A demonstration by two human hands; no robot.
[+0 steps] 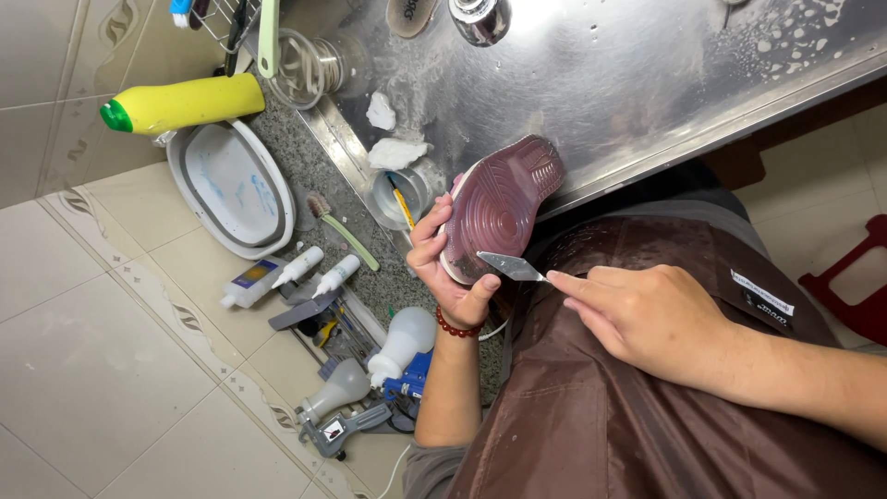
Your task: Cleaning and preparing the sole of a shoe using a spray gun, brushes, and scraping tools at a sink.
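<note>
My left hand point(445, 273) grips a shoe point(500, 205) turned sole up, its maroon ribbed outsole facing me over the edge of a steel sink point(601, 65). A red bead bracelet point(456, 326) circles that wrist. My right hand point(649, 316) holds a small metal scraper point(511, 266), its pointed blade touching the lower edge of the sole beside my left thumb. A brown wet apron point(601, 407) covers my front below both hands.
On the speckled counter to the left lie a yellow bottle point(183, 103), a white oval basin point(231, 187), a green-handled brush point(343, 231), small white bottles point(298, 268), spray bottles point(393, 346) and tools. A cup with brushes point(401, 195) stands by the sink rim. A red stool point(859, 277) is at right.
</note>
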